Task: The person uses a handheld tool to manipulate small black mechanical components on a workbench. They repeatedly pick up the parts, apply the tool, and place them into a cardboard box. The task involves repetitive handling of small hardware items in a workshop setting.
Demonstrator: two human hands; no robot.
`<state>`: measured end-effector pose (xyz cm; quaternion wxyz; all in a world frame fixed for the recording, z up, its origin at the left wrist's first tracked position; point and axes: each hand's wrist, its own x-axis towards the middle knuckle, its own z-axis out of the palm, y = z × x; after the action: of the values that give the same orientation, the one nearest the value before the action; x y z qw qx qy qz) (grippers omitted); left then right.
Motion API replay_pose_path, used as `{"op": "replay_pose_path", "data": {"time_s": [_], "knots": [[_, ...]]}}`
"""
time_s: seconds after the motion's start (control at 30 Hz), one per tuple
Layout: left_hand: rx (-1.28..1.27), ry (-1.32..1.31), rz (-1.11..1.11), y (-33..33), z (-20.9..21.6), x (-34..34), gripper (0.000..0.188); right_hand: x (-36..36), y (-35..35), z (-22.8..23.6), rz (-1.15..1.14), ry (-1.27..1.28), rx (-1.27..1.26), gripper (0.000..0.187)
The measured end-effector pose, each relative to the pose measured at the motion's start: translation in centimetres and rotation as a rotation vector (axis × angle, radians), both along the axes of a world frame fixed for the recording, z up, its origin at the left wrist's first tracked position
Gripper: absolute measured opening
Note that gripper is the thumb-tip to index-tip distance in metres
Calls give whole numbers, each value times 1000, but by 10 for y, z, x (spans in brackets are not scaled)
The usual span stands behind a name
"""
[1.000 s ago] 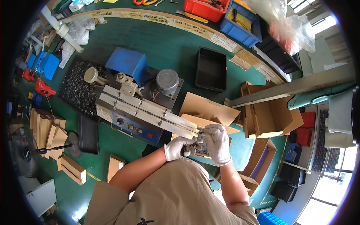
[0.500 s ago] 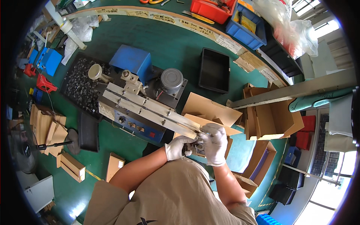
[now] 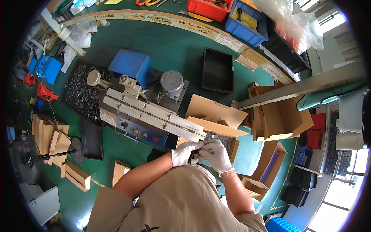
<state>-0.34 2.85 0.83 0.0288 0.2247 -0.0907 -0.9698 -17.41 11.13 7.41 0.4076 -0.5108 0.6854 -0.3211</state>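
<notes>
My left hand (image 3: 184, 154), in a white glove, is closed around some small dark pieces (image 3: 194, 156) close to my chest, just below the end of a machine's long metal rails (image 3: 154, 116). Against it, fingertips pinched together, is my right hand (image 3: 217, 155), gloved too; what its fingers hold is hidden. Behind the right hand sits an opened cardboard box (image 3: 235, 149) with rows of small metallic parts (image 3: 221, 143) inside. The rails slope down from a bench machine with a blue housing (image 3: 131, 66) and a round grey motor (image 3: 172, 80).
A black tray heaped with small dark parts (image 3: 83, 87) lies left of the machine. A black bin (image 3: 217, 71) stands behind, and open cardboard boxes (image 3: 284, 112) are at the right. Red (image 3: 210, 9) and blue (image 3: 247, 23) bins line the back shelf. A fan (image 3: 27, 158) stands far left.
My right hand has come down and left from the rail end to my left hand, uncovering the parts in the box. The left hand stays nearly in place. The view has shifted slightly.
</notes>
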Motion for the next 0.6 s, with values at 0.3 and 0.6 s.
{"op": "replay_pose_path", "data": {"time_s": [0.3, 0.6], "knots": [[-134, -55, -7, -1, 0, 0, 30, 0, -7, 7, -42, 133, -299, 20], [-275, -201, 28, -3, 23, -1, 34, 3, -13, 23, -208, 298, -297, 27]]}}
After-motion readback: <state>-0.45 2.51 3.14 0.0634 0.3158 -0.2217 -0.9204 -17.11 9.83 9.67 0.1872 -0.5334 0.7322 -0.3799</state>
